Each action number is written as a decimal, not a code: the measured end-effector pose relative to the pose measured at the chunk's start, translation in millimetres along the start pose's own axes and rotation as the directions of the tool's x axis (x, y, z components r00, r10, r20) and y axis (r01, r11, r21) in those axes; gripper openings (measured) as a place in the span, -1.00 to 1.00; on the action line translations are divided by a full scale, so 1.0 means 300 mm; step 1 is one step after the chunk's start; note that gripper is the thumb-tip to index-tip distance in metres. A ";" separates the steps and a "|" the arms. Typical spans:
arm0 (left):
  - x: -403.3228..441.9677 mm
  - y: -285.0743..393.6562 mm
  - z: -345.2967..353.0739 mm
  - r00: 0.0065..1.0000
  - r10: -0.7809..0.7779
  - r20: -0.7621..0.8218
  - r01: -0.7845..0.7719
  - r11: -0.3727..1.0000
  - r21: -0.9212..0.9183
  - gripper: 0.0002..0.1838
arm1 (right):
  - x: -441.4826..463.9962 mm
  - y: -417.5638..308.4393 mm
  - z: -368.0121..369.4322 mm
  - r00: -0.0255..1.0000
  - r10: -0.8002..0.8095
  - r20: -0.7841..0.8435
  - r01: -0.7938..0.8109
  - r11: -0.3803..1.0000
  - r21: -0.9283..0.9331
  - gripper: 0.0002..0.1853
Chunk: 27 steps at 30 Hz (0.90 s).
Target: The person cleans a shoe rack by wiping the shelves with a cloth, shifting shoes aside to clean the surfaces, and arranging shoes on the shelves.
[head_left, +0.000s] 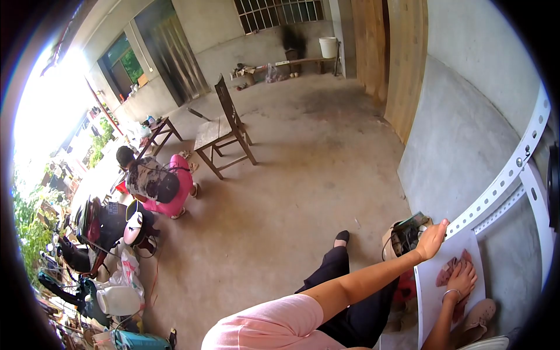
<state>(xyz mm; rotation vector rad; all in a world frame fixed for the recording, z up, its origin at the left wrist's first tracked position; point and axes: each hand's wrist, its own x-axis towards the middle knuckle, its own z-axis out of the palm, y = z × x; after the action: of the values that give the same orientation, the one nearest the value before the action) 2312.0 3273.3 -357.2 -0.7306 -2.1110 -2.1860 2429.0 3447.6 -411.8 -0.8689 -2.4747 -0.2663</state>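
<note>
My left hand (431,240) reaches across to the upper edge of a white board (429,291), its fingers closed at the end of a white perforated metal rail (496,191). My right hand (462,279), with a bracelet at the wrist, is on a dusty-red item (447,272) lying on the board. Its fingers curl over the item and hide part of it; the item's exact kind is unclear. Below and right of that hand is a pinkish-brown shoe (480,312).
An open box of items (402,236) stands beside the board. Across the concrete floor are a wooden chair (217,131), a crouching person (166,184), a small table (156,135) and a parked scooter (111,224). A white jug (119,300) is at lower left.
</note>
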 end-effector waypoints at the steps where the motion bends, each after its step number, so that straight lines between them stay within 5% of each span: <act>1: -0.002 0.006 -0.001 1.000 -0.007 -0.001 0.007 1.000 -0.009 -0.28 | 0.000 -0.001 -0.005 1.000 0.004 0.014 -0.004 1.000 0.000 -0.61; 27: 0.000 0.015 0.001 1.000 -0.010 -0.008 0.010 0.999 -0.051 -0.28 | 0.006 0.028 0.046 1.000 -0.021 0.022 0.022 0.998 -0.057 -0.60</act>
<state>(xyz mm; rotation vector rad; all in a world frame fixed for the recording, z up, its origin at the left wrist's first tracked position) 2313.6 3273.2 -353.0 -0.7150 -2.0670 -2.2514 2427.5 3459.7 -422.6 -0.8732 -2.5083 -0.3380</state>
